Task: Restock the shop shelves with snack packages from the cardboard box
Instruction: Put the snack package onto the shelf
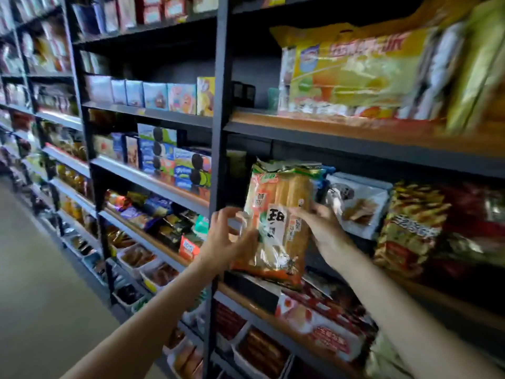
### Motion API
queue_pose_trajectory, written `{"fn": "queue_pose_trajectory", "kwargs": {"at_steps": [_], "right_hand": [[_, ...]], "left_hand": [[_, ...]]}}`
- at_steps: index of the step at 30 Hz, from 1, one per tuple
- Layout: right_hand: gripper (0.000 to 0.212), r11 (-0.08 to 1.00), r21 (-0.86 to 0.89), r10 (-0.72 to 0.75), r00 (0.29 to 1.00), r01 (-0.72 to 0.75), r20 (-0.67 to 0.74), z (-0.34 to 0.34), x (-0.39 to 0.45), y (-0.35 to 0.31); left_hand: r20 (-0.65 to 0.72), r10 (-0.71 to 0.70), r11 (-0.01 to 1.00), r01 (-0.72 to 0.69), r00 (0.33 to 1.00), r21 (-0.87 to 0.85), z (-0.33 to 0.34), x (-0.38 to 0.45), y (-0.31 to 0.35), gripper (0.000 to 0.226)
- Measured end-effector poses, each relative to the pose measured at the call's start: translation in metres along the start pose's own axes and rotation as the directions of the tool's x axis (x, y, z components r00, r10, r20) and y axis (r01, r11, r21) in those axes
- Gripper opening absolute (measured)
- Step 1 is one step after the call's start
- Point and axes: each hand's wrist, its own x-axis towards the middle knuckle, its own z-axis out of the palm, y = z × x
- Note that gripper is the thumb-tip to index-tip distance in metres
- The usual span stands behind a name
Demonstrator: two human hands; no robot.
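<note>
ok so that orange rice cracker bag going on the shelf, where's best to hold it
By its two long side edges around mid-height, one hand from each side. The orange rice cracker bag stands upright, tall and flat; the left hand and right hand already flank it there.

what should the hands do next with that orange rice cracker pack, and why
Probably ease the orange rice cracker pack back into the shelf and stand it upright. Both the left hand and the right hand hold its sides, and it tilts at the shelf's front edge, just left of the white snack bag, so it seems not yet seated.
</note>
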Motion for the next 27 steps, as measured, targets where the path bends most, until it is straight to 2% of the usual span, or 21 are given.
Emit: {"fn": "queue_pose_trajectory", "kwargs": {"at_steps": [1, 3, 5, 7, 8, 9, 10, 11, 12, 13, 14, 15, 17, 18, 19, 20, 21, 22, 24, 25, 27], "right_hand": [[0.007, 0.999, 0.030, -0.024, 1.000, 0.025, -0.004, -0.011, -0.006, -0.009], [0.009, 0.994, 0.086, -0.068, 0.998, 0.068, -0.004, -0.028, -0.016, -0.022], [0.008, 0.992, 0.106, -0.073, 0.997, 0.072, 0.001, -0.041, -0.023, -0.028], [0.021, 0.998, 0.033, -0.057, 0.996, 0.059, -0.063, -0.056, -0.027, -0.026], [0.032, 0.996, -0.066, -0.063, 0.988, 0.054, -0.139, -0.065, -0.027, -0.023], [0.042, 0.974, -0.224, -0.101, 0.963, 0.044, -0.251, -0.075, -0.028, -0.022], [0.049, 0.906, -0.422, -0.209, 0.907, 0.039, -0.364, -0.087, -0.029, -0.023], [0.054, 0.775, -0.629, -0.379, 0.836, 0.053, -0.396, -0.097, -0.032, -0.028], [0.058, 0.596, -0.798, -0.533, 0.788, 0.091, -0.308, -0.106, -0.038, -0.034], [0.062, 0.412, -0.896, -0.596, 0.793, 0.166, -0.128, -0.110, -0.046, -0.041], [0.065, 0.291, -0.922, -0.535, 0.842, 0.256, 0.064, -0.111, -0.054, -0.048], [0.066, 0.242, -0.916, -0.384, 0.898, 0.320, 0.213, -0.108, -0.059, -0.051], [0.061, 0.191, -0.915, -0.101, 0.934, 0.356, 0.342, -0.098, -0.067, -0.042], [0.055, 0.157, -0.926, -0.064, 0.939, 0.344, 0.338, -0.094, -0.069, -0.035], [0.048, 0.138, -0.940, -0.093, 0.949, 0.311, 0.300, -0.097, -0.069, -0.029], [0.043, 0.147, -0.953, -0.137, 0.960, 0.264, 0.245, -0.104, -0.070, -0.027], [0.038, 0.183, -0.960, -0.164, 0.969, 0.214, 0.185, -0.117, -0.070, -0.024], [0.033, 0.244, -0.956, -0.158, 0.980, 0.161, 0.125, -0.134, -0.071, -0.024], [0.023, 0.454, -0.889, -0.085, 0.996, 0.057, 0.020, -0.178, -0.076, -0.027], [0.019, 0.587, -0.810, -0.030, 0.999, -0.003, -0.025, -0.202, -0.081, -0.029], [0.018, 0.794, -0.599, 0.047, 0.992, -0.108, -0.117, -0.245, -0.095, -0.032]], "left_hand": [[0.057, -0.100, 0.978, 0.109, 0.993, -0.181, 0.001, 0.005, 0.013, 0.068], [0.309, -0.180, 0.863, 0.301, 0.934, -0.406, 0.003, 0.008, 0.039, 0.042], [0.476, -0.118, 0.827, 0.351, 0.872, -0.439, 0.006, 0.006, 0.057, 0.021], [0.506, -0.067, 0.823, 0.334, 0.860, -0.459, 0.007, 0.008, 0.068, 0.022], [0.496, -0.071, 0.856, 0.308, 0.865, -0.415, 0.009, 0.011, 0.071, 0.021], [0.454, -0.077, 0.928, 0.230, 0.888, -0.292, 0.011, 0.016, 0.073, 0.018], [0.406, -0.071, 0.995, 0.094, 0.911, -0.037, 0.010, 0.022, 0.076, 0.015], [0.390, -0.044, 0.955, -0.077, 0.920, 0.287, 0.008, 0.029, 0.081, 0.016], [0.411, -0.001, 0.800, -0.246, 0.912, 0.547, 0.006, 0.033, 0.088, 0.021], [0.451, 0.021, 0.606, -0.370, 0.892, 0.704, 0.007, 0.036, 0.099, 0.025], [0.490, 0.020, 0.441, -0.448, 0.871, 0.778, 0.010, 0.037, 0.112, 0.029], [0.524, 0.023, 0.324, -0.503, 0.851, 0.801, 0.016, 0.037, 0.127, 0.032], [0.610, 0.043, 0.165, -0.608, 0.791, 0.777, 0.036, 0.036, 0.155, 0.035], [0.648, 0.072, 0.125, -0.651, 0.758, 0.748, 0.048, 0.036, 0.167, 0.035], [0.679, 0.107, 0.096, -0.688, 0.726, 0.720, 0.061, 0.037, 0.175, 0.035], [0.701, 0.168, 0.071, -0.718, 0.693, 0.692, 0.074, 0.037, 0.181, 0.035], [0.704, 0.299, 0.044, -0.746, 0.644, 0.664, 0.085, 0.038, 0.182, 0.034], [0.654, 0.514, 0.023, -0.771, 0.555, 0.636, 0.097, 0.040, 0.183, 0.033], [0.425, 0.778, 0.144, -0.790, 0.463, 0.596, 0.120, 0.045, 0.185, 0.035], [0.308, 0.831, 0.237, -0.795, 0.464, 0.559, 0.133, 0.046, 0.190, 0.035], [0.208, 0.838, 0.355, -0.793, 0.505, 0.495, 0.161, 0.042, 0.203, 0.035]]}}
